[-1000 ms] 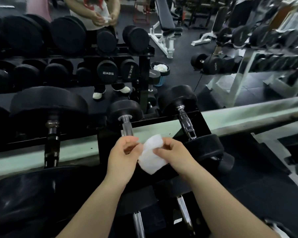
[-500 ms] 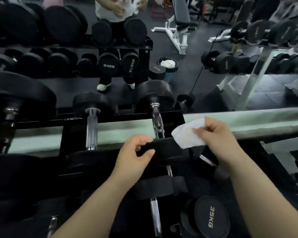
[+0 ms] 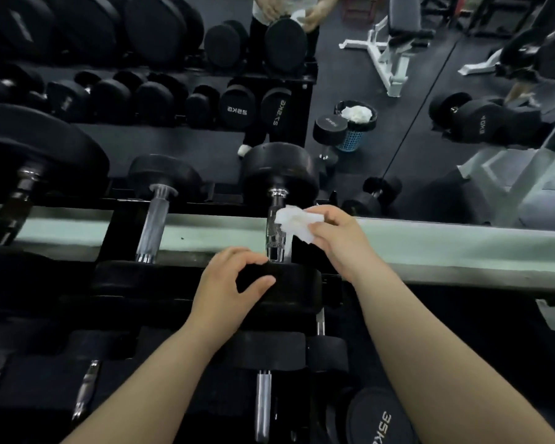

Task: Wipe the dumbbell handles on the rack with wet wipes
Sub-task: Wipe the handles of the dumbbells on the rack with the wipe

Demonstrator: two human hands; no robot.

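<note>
While the right hand [image 3: 337, 238] pinches a crumpled wet wipe [image 3: 293, 224] against the upper part of the knurled handle [image 3: 274, 233] at the centre of the frame, the left hand [image 3: 231, 290] curls over the near black head [image 3: 297, 286] of the same dumbbell, apparently steadying it. By my reading, wiping of this handle is only beginning; whether any other is already clean cannot be told. Left of centre a second handle [image 3: 153, 225] waits bare, and a lower handle [image 3: 262, 408] shows at the bottom. Bulky heads close in both ends of each grip, leaving the hand little room. Upper right of centre, the mirror shows a blue bin [image 3: 354, 139] holding crumpled white material.
</note>
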